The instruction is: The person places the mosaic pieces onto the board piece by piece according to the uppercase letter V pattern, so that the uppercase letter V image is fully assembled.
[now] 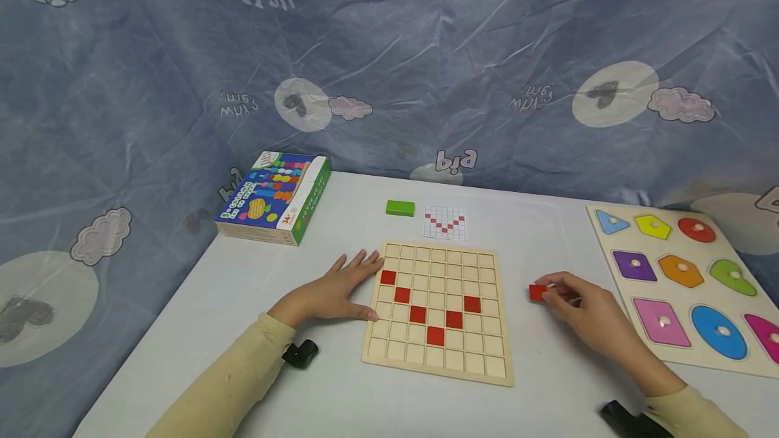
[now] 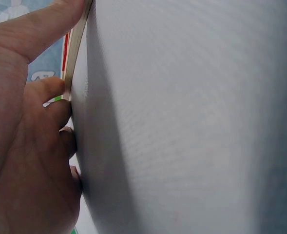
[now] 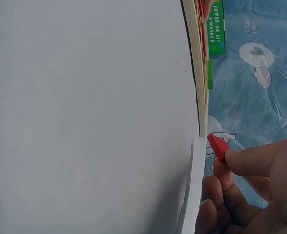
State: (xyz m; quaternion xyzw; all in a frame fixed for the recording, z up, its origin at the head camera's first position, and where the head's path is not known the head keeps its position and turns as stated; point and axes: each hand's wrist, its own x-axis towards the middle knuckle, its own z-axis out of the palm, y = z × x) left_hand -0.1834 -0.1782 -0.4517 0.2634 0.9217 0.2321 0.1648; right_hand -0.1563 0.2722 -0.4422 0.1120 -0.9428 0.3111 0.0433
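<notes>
A wooden grid board (image 1: pixel 438 370) lies flat on the white table, with several red square tiles (image 1: pixel 435 336) set in its cells in a slanting V. My left hand (image 1: pixel 335 293) rests at the board's left edge, fingers spread and thumb touching the rim. To the right of the board, my right hand (image 1: pixel 587 309) pinches one red square tile (image 1: pixel 536 293) between thumb and fingers; the right wrist view shows this tile (image 3: pixel 218 146) tilted at the fingertips. Behind the board lies a small pattern card (image 1: pixel 445 222) with a red zigzag of squares on a grid.
Left of the card sits a green block (image 1: pixel 399 208). A blue and green toy box (image 1: pixel 274 198) stands at the back left. On the right lies a shape puzzle board (image 1: pixel 615 276) with knobbed coloured pieces. A patterned blue cloth (image 1: pixel 389 53) hangs behind the table.
</notes>
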